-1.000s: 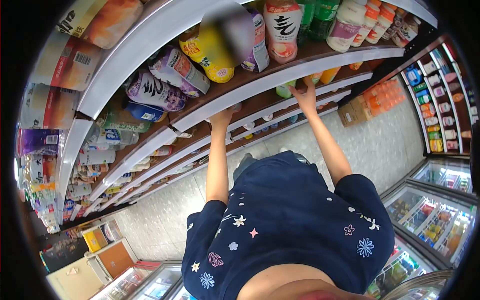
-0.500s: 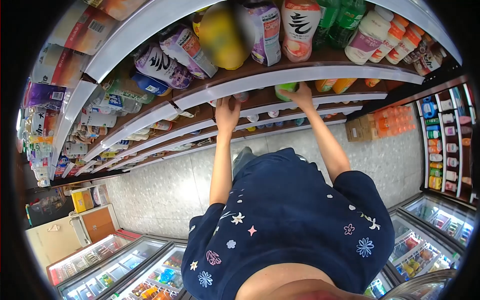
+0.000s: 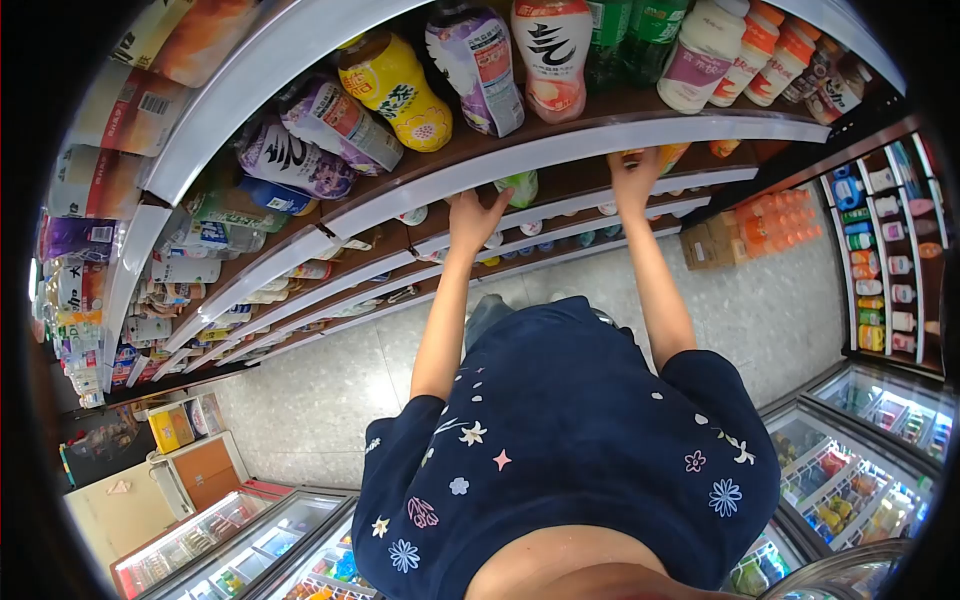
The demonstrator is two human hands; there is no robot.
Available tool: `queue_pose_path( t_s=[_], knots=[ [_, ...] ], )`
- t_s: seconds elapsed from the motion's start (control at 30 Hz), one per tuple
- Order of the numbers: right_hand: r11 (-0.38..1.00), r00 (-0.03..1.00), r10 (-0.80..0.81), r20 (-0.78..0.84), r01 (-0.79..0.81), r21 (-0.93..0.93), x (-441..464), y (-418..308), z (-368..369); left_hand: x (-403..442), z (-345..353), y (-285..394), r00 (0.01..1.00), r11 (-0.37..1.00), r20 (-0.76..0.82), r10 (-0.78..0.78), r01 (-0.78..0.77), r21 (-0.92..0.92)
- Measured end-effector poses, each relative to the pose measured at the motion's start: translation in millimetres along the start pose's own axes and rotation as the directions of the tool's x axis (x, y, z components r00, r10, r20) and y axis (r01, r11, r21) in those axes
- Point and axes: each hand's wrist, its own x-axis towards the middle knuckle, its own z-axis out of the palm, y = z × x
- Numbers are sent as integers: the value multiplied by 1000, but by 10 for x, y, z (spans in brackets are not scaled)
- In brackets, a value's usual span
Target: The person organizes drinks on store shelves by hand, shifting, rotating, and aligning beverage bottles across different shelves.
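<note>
My left hand [image 3: 472, 222] reaches onto the second shelf, under the lip of the top shelf. Its thumb is spread from the fingers and points at a green bottle [image 3: 520, 189] just to the right; whether they touch is unclear. The fingertips are partly hidden by the shelf lip. Farther right on the same shelf, my right hand [image 3: 633, 183] has thumb and fingers on either side of an orange bottle [image 3: 631, 157], mostly covered by the hand and lip. Another orange bottle [image 3: 672, 157] stands right beside it.
The top shelf [image 3: 590, 140] holds a yellow bottle [image 3: 398, 95], purple-labelled bottles [image 3: 476, 75], a pink-white bottle [image 3: 553, 60] and white bottles [image 3: 703, 60]. Cardboard boxes [image 3: 708, 245] and packed orange bottles [image 3: 778, 222] sit on the floor, right. Glass-topped freezers [image 3: 840, 480] stand behind me.
My right hand has left the green bottle and moved right to the orange bottle. My left hand has shifted slightly with its thumb now spread toward the green bottle. The view has shifted a little.
</note>
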Motion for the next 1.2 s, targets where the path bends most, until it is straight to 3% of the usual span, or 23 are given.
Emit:
queue_pose_path(
  t_s=[0.07, 0.1, 0.13, 0.23, 0.37, 0.43, 0.57, 0.67, 0.73, 0.83, 0.97, 1.07, 1.17, 1.2],
  knots=[
    [988, 996, -89, -19, 85, -127, 171, 169, -105, 56, 60, 68, 992, 996, 91, -85, 87, -14],
    [974, 991, -134, -27, 127, -188, 228, 234, -147, 85, 83, 123, 997, 999, 74, -38, 40, -23],
    [993, 997, -6, 72, 15, -116, 259, 295, -186, 121, 106, 188, 998, 999, 55, 11, -9, -31],
    [955, 933, 118, 339, -14, -297, 365, 523, -165, 189, 228, 232, 998, 998, 29, 59, -58, -28],
    [925, 960, -37, 279, 138, -354, 445, 616, -117, 200, 338, 156, 998, 1000, 65, -26, 25, 16],
    [941, 969, -91, 231, 160, -299, 513, 657, -78, 212, 326, 127, 991, 998, 119, -55, 52, 27],
    [923, 964, -17, 264, 117, -366, 518, 528, -99, 252, 282, 146, 973, 989, 190, -128, 111, 95],
    [854, 946, 40, 323, 135, -502, 379, 251, -104, 283, 350, 7, 989, 999, 150, 21, -28, 44],
    [818, 920, 139, 365, 101, -566, 322, -34, -134, 288, 354, 69, 992, 997, 126, -13, 3, 72],
    [968, 915, 60, 399, 45, -248, 247, -90, -218, 265, 358, 264, 994, 996, 78, -75, 70, 60],
    [968, 856, -9, 516, 137, -209, 141, -197, -156, 304, 410, 581, 972, 972, 85, -220, 212, 97],
    [975, 843, 24, 537, 100, -200, 87, -271, -120, 365, 686, 422, 999, 986, -8, -52, 53, 157],
    [971, 842, 64, 536, 72, -228, 69, -255, -140, 483, 877, 119, 987, 973, 48, 153, -159, 169],
    [968, 844, 60, 533, 81, -237, 64, -262, -160, 509, 824, 132, 983, 988, 129, 133, -141, 56]
  ],
)
